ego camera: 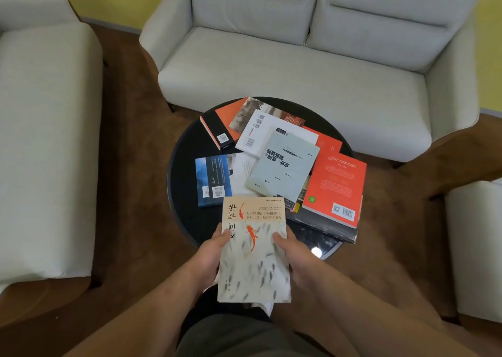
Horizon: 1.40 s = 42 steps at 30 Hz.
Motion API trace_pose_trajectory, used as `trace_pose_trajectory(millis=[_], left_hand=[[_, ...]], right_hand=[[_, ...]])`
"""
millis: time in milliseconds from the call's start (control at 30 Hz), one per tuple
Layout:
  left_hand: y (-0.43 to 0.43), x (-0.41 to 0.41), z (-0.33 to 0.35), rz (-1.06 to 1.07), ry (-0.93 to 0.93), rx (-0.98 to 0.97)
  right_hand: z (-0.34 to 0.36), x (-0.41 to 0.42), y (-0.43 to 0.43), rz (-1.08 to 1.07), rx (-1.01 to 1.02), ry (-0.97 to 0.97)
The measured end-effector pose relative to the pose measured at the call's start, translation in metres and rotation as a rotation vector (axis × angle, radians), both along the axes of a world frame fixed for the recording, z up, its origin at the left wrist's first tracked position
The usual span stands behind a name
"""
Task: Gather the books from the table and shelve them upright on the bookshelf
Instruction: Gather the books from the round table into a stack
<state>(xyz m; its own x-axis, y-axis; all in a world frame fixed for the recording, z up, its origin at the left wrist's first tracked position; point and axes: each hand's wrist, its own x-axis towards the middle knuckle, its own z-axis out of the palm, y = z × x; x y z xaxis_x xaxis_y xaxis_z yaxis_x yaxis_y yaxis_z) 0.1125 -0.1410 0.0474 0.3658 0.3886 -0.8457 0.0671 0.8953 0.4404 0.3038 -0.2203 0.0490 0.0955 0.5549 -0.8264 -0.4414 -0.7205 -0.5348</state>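
I hold a pale book with orange and grey fish on its cover (254,250) over the near edge of a round black table (184,172). My left hand (209,256) grips its left side and my right hand (296,259) its right side. More paper shows beneath the book. Several books lie scattered flat on the table: a grey-green one (285,163) on top, a red one (335,188) at the right, a blue one (213,180) at the left, an orange-and-black one (221,127) at the back. No bookshelf is in view.
A light grey two-seat sofa (298,66) stands behind the table. A matching armchair (46,139) fills the left side, and another pale seat (475,248) stands at the right. The floor is brown, the wall yellow.
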Motion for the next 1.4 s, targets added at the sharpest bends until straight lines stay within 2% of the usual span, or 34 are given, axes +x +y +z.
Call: trace_pose_trajectory(millis=[200,400,500,567,633,700,733,800,867,967,1133,1267,1400], left_hand=[[0.000,0.006,-0.007,0.071,-0.126,-0.100],[0.011,0.012,0.002,-0.115,0.051,0.094],[0.018,0.011,0.009,-0.215,0.123,0.168],[0.027,0.014,0.014,-0.206,0.167,0.219],[0.041,0.030,0.023,-0.116,0.233,0.308],[0.062,0.054,0.033,-0.081,0.318,0.469],[0.074,0.067,0.037,-0.142,0.393,0.582],[0.100,0.091,0.030,-0.345,0.521,0.756],[0.121,0.113,0.020,-0.494,0.508,0.723],[0.145,0.136,0.008,-0.698,0.531,0.617],[0.158,0.158,-0.003,-0.506,0.382,0.527],[0.152,0.167,-0.008,-0.458,0.412,0.535],[0.149,0.166,0.002,-0.461,0.378,0.610]], right_hand=[[-0.008,-0.004,-0.001,-0.077,-0.028,0.103],[-0.007,0.000,0.001,-0.038,-0.031,0.039],[-0.001,0.008,0.002,0.094,-0.025,-0.005],[0.005,0.022,0.003,0.202,-0.051,-0.061],[0.008,0.046,0.004,0.188,-0.051,-0.176],[0.009,0.078,0.009,0.053,-0.068,-0.407],[0.004,0.099,0.011,0.007,-0.096,-0.555],[-0.006,0.134,0.014,0.067,-0.239,-0.827],[-0.022,0.159,0.015,0.165,-0.392,-0.959],[-0.031,0.166,0.020,0.089,-0.471,-0.962],[-0.039,0.171,0.018,-0.026,-0.445,-0.880],[-0.037,0.182,0.007,-0.155,-0.348,-0.814],[-0.027,0.187,0.004,-0.170,-0.316,-0.782]])
